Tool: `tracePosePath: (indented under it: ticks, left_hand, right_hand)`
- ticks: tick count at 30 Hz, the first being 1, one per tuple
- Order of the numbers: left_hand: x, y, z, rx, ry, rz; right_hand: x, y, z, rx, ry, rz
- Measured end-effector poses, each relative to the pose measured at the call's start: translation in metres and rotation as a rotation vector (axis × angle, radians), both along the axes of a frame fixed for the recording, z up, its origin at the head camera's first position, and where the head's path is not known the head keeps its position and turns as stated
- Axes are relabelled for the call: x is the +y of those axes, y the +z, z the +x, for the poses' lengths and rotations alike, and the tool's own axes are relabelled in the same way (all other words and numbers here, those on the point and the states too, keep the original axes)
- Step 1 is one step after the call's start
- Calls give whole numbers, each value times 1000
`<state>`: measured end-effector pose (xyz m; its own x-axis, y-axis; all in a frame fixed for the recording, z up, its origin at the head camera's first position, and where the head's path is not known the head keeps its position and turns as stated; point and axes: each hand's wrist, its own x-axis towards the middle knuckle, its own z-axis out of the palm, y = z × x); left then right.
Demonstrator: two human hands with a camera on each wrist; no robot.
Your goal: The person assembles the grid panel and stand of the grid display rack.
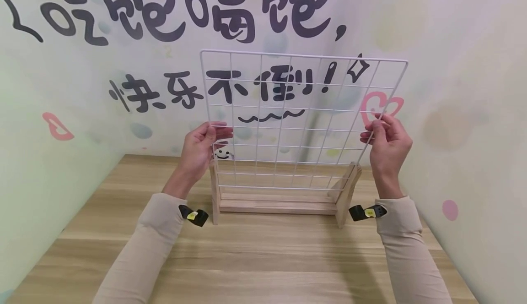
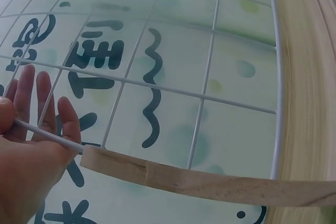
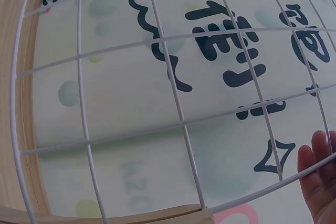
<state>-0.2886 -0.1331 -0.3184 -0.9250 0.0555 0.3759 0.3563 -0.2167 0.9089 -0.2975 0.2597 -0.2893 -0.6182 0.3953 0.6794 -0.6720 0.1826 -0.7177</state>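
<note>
A white wire grid panel [image 1: 304,56] stands upright, leaning slightly, between the two side pieces of a wooden stand [image 1: 277,208]. My left hand [image 1: 199,150] pinches the panel's left edge, thumb in front and fingers behind the wires. On the opposite edge, my right hand [image 1: 389,148] holds the wire the same way at about equal height. Both hands are just above the tops of the side pieces. In the left wrist view, a wooden side piece [image 2: 173,179] runs along the panel's edge beside the hand. The panel's lower edge lies close over the stand's crossbars.
The stand rests on a wood-grain table [image 1: 263,253] near its back edge. Behind it rises a pale wall [image 1: 144,57] with large black lettering and pastel spots. More wall closes in the table at both sides. Each sleeve cuff carries a black wrist camera.
</note>
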Motion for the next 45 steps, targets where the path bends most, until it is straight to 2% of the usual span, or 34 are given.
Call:
tracePosePath:
  ticks: [6, 12, 22, 33, 45]
  left_hand:
    - [-1, -2, 0, -19, 24, -58]
    - [-1, -4, 0, -4, 40, -110]
    - [-3, -10, 2, -20, 56, -158]
    - [-6, -17, 2, -58, 49, -173]
    - [-7, -23, 4, -77, 54, -236]
  right_hand:
    - [0, -3, 1, -6, 4, -5]
    - [0, -8, 1, -9, 1, -2]
    - [0, -14, 3, -31, -22, 45]
    - [-2, -24, 4, -36, -27, 40]
    - [-3, -35, 3, -54, -33, 31]
